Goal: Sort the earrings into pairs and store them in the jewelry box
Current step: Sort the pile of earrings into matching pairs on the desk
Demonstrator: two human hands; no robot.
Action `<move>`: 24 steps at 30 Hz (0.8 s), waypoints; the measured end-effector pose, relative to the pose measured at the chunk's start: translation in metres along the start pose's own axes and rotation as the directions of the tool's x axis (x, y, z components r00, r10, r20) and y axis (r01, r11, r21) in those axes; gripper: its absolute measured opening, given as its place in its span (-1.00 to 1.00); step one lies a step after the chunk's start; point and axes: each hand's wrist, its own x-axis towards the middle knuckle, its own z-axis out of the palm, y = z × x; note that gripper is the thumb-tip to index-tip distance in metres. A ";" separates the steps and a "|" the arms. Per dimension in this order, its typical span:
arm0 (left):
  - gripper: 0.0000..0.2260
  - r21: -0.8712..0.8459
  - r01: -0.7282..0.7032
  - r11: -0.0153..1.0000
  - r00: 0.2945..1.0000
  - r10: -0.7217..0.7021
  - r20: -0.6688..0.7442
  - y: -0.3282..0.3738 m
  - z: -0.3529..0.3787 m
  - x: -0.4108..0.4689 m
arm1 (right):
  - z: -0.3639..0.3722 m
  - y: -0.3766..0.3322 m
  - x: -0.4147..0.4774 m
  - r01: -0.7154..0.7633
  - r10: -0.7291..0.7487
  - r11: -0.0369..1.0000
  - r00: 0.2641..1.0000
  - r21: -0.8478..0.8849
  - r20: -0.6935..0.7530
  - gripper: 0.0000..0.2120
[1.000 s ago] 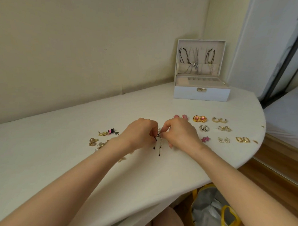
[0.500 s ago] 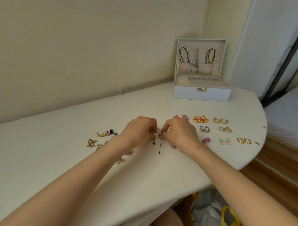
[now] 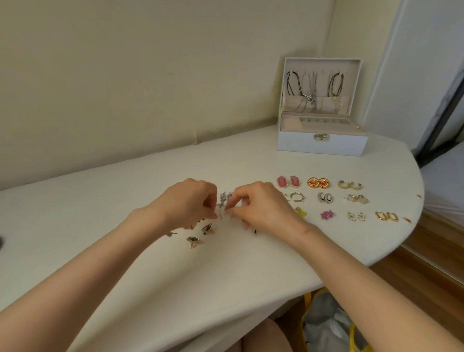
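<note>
Item 1: left hand (image 3: 189, 204), fingers curled, thumb and forefinger pinching a silver earring (image 3: 223, 198) over the table (image 3: 116, 250).
Item 2: right hand (image 3: 264, 208), curled likewise, pinching the same earring from the opposite side. I cannot tell which part each hand holds.
Item 3: jewelry box (image 3: 321, 147), lid upright, at the table's far edge, well apart from both hands.
Item 4: paired earrings (image 3: 317, 182), which I see laid in rows right of the right hand.
Item 5: loose earrings (image 3: 206, 228), beside the left wrist.
</note>
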 end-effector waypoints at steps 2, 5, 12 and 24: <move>-0.76 0.044 0.039 0.998 0.995 -0.043 0.089 -0.003 -0.005 -0.008 | 0.006 -0.006 -0.001 0.024 -0.025 0.999 0.999 0.024 0.037 -0.93; -0.77 0.065 0.097 0.993 0.981 -0.106 0.162 -0.007 -0.010 -0.017 | 0.016 -0.013 -0.001 0.038 -0.039 0.999 0.998 0.021 0.047 -0.89; -0.74 0.141 0.151 0.978 0.957 -0.181 0.228 -0.013 -0.006 -0.025 | 0.030 -0.023 0.000 0.097 -0.086 0.986 0.993 -0.138 0.084 -0.82; -0.82 -0.075 0.089 0.993 0.992 -0.082 0.094 -0.009 0.008 -0.020 | 0.007 -0.008 -0.001 0.105 -0.090 0.986 0.990 -0.133 0.111 -0.79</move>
